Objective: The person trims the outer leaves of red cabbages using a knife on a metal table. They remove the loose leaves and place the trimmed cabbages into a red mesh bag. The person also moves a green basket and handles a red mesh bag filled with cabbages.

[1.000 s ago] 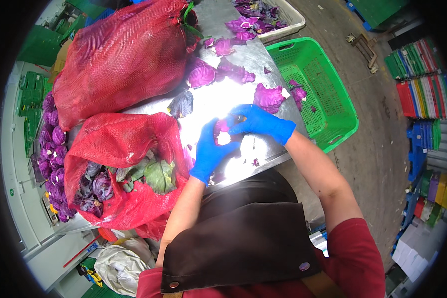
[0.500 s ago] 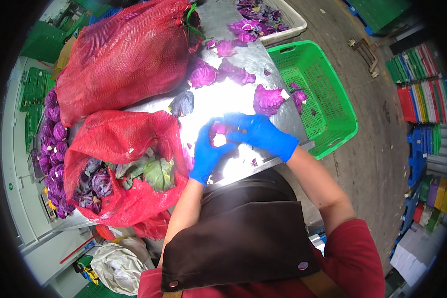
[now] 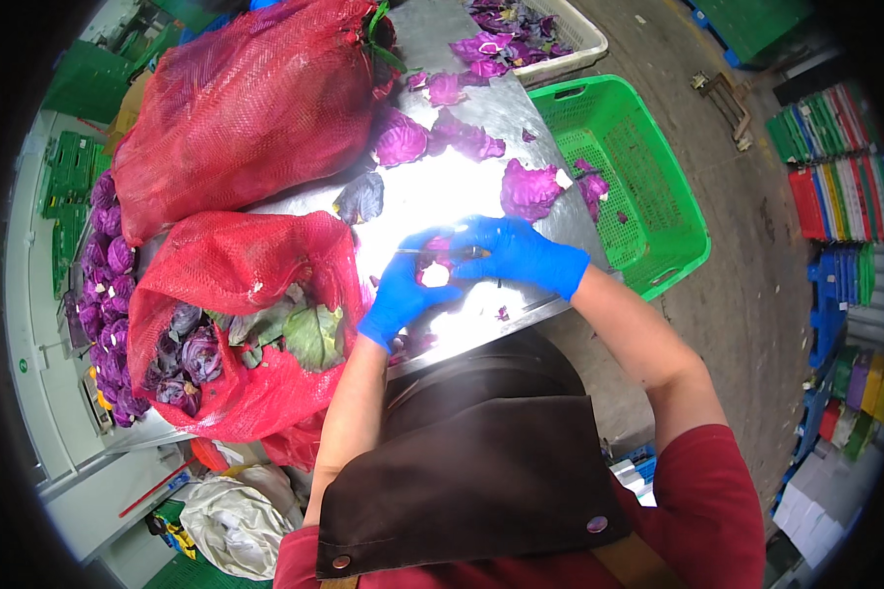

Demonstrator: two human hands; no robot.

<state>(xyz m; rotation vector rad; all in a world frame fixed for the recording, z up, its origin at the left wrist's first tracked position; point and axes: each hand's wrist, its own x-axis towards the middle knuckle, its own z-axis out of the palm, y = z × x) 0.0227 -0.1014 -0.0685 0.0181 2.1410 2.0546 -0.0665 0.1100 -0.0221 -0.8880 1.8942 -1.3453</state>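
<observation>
My gloved left hand (image 3: pixel 410 294) is curled round a small red cabbage (image 3: pixel 434 274) whose pale cut stem faces up, over the brightly lit metal table (image 3: pixel 452 201). From the other side my gloved right hand (image 3: pixel 523 257) grips a small knife (image 3: pixel 469 253). Its thin blade lies across the cabbage, and glare and fingers hide part of both. Loose purple leaves (image 3: pixel 530 190) lie beyond my hands. To the left, an open red mesh sack (image 3: pixel 250 255) shows several cabbages (image 3: pixel 202 355) and a green outer leaf (image 3: pixel 313 338).
A full red mesh sack (image 3: pixel 255 108) lies at the far left, with many red cabbages (image 3: pixel 118 294) piled past it. A green crate (image 3: pixel 648 187) stands off the table's right edge, with a few leaves inside. A white crate (image 3: pixel 584 34) of leaves sits at the back.
The knife blade now shows across the top of the cabbage. My left hand has shifted slightly left, and its wrist is lower; the right hand has moved little.
</observation>
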